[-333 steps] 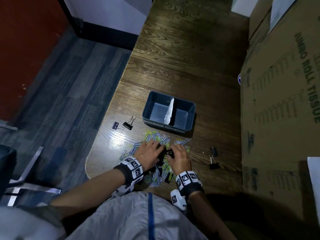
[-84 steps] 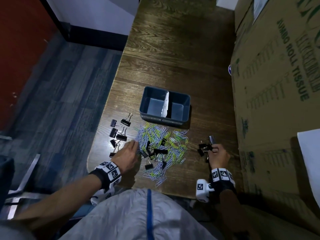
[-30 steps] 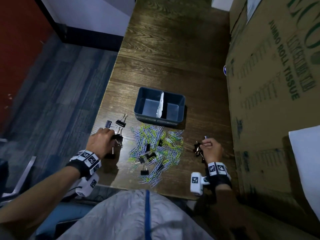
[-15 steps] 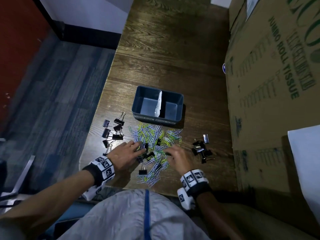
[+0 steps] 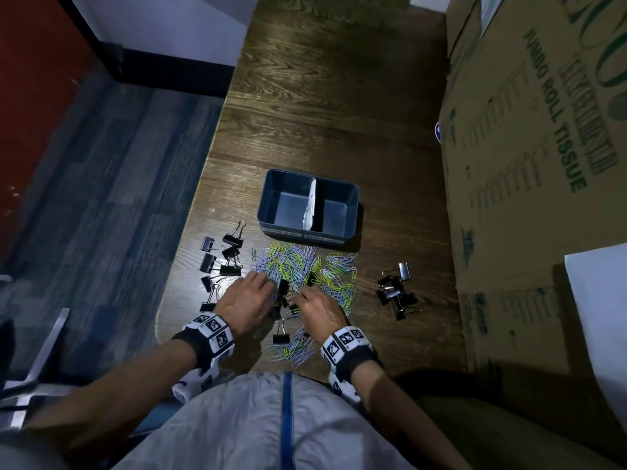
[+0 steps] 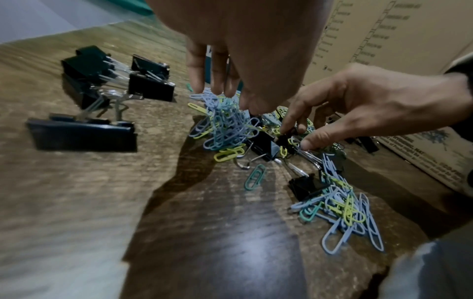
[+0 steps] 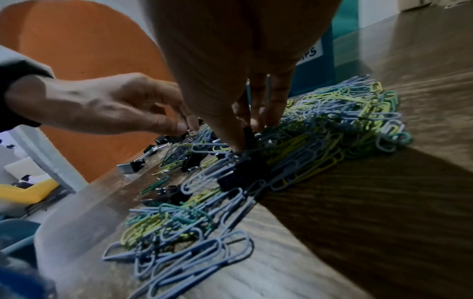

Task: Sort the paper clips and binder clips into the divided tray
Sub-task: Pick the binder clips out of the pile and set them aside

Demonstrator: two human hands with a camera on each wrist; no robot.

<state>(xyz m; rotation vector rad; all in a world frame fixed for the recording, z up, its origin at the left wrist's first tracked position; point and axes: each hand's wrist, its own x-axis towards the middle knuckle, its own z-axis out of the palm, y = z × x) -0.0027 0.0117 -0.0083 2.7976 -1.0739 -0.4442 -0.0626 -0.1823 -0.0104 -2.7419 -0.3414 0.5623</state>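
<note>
A blue divided tray (image 5: 268, 201) with a white paper divider (image 5: 310, 205) stands behind a pile of coloured paper clips (image 5: 298, 262). Both hands are down in the near side of the pile. My right hand (image 5: 317, 308) pinches a black binder clip (image 6: 285, 138) between thumb and index finger. My left hand (image 5: 249, 296) has thumb and fingertips closed on another black binder clip (image 7: 176, 134) among the paper clips. Several black binder clips lie grouped on the left (image 5: 220, 259), and another group lies on the right (image 5: 393, 290). A few more are mixed into the pile (image 5: 281, 337).
A tall cardboard box (image 5: 543, 164) walls off the table's right side. The wooden table (image 5: 322, 96) stretches beyond the tray. Its left edge (image 5: 190, 232) drops to a grey floor. Both tray compartments look bare.
Over the last second both hands came from the side groups of binder clips into the middle of the pile. In the last half second they closed on binder clips there.
</note>
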